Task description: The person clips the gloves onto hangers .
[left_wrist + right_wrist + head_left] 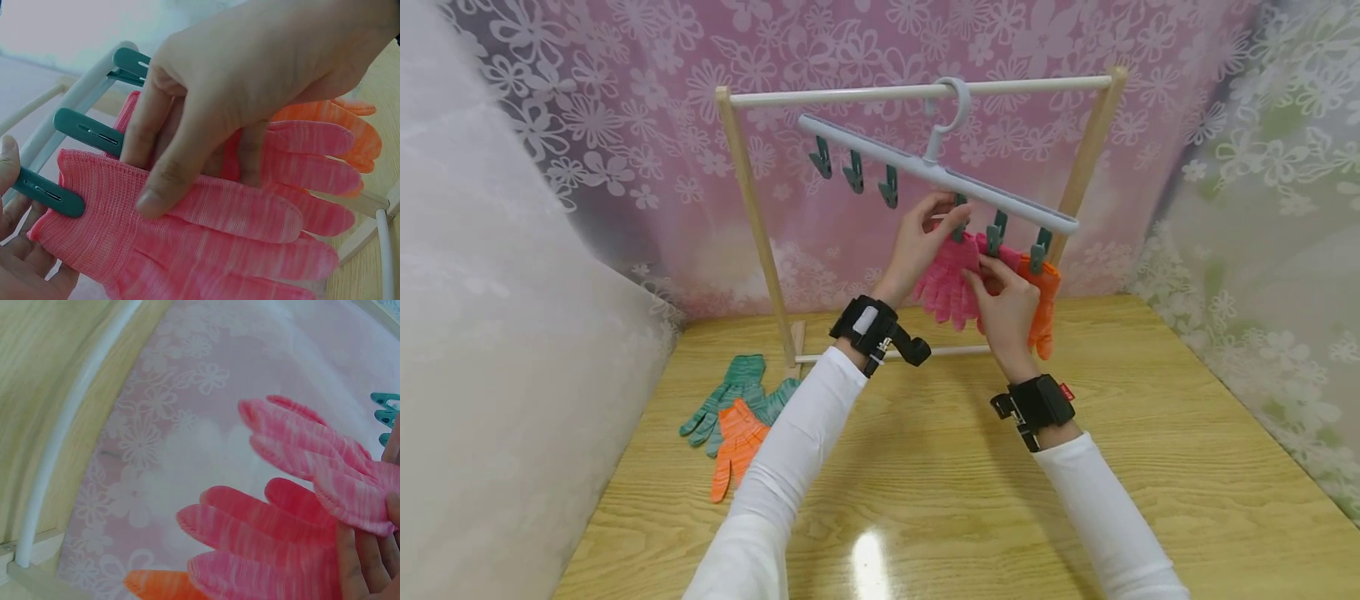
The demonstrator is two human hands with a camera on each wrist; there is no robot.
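Observation:
My left hand (917, 246) is up at the hanger, pinching a dark green clip (50, 192) between thumb and fingers, some of them behind the cuff. That clip sits over the cuff of a pink knitted glove (206, 244), whose fingers point down. My right hand (1009, 307) pinches the glove's side edge, thumb in front and fingers behind. A second pink glove (312, 167) hangs from the neighbouring clip (994, 237). Beyond it an orange glove (1047, 304) hangs from the end clip (1040, 250).
A grey-blue hanger (880, 154) hooks over the white rod (842, 96) of a wooden stand (752, 208), tilting down to the right. Several bare clips (853, 172) dangle on its left half. Green gloves (741, 379) and an orange glove (741, 442) lie on the table (910, 467) at left.

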